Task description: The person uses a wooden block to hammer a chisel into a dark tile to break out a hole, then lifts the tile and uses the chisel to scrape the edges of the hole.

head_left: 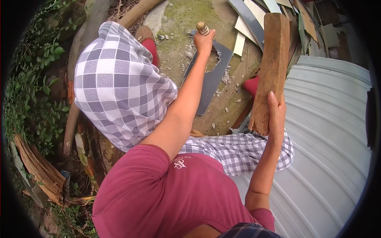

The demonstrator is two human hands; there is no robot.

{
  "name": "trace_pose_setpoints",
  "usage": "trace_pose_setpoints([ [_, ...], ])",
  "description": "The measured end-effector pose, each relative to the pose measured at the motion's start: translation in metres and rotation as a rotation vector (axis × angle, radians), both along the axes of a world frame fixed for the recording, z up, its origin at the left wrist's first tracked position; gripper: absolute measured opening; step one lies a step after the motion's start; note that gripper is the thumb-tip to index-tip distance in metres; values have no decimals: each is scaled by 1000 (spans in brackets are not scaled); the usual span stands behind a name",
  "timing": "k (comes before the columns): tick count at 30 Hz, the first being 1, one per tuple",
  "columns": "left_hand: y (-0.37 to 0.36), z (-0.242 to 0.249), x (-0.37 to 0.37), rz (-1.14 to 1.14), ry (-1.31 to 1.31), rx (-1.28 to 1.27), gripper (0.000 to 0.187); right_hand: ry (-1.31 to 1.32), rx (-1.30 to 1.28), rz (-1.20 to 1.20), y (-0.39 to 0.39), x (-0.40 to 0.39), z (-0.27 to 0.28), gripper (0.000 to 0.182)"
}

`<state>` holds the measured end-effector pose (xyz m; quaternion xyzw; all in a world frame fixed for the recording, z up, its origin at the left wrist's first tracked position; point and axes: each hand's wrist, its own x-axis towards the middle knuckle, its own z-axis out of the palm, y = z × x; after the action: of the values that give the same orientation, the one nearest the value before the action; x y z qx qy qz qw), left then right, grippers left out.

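Note:
My left hand [204, 41] is wrapped round the banded wooden handle of what looks like a chisel [203, 27]; its lower end is hidden by the hand. It stands over the far part of a dark grey board [210, 93] lying on the ground. A ragged hole is broken through that board close to my left hand, with grey chips around it. My right hand [276, 111] grips the near end of a thick, rough wooden block [273, 59], raised at the right, thumb lying along its face.
Corrugated metal sheeting [317, 135] covers the right side. Offcuts of boards [248, 27] lie piled at the far right. Logs [89, 39] and leafy plants [35, 79] border the left. My checked-cloth-covered knee [119, 79] rises beside my left arm.

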<state>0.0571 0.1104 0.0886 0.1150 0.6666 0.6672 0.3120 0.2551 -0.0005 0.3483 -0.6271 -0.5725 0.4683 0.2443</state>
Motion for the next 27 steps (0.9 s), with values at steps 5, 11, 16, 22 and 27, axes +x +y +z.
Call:
trace_pose_setpoints([
  [5, -2, 11, -3, 6, 0, 40, 19, 118, -55, -159, -38, 37, -65, 55],
  [11, -1, 17, 14, -63, 28, 144, 18, 274, -201, -323, -49, 59, -106, 57],
  [16, -2, 15, 26, -93, 26, 131, 17, 404, -217, -352, -38, 54, -108, 60],
  [22, -3, 17, 34, -103, 46, 128, 15, 352, -252, -299, -42, 50, -114, 58],
  [27, -1, 15, 36, -113, 69, 137, 14, 333, -278, -260, -42, 49, -119, 56],
])
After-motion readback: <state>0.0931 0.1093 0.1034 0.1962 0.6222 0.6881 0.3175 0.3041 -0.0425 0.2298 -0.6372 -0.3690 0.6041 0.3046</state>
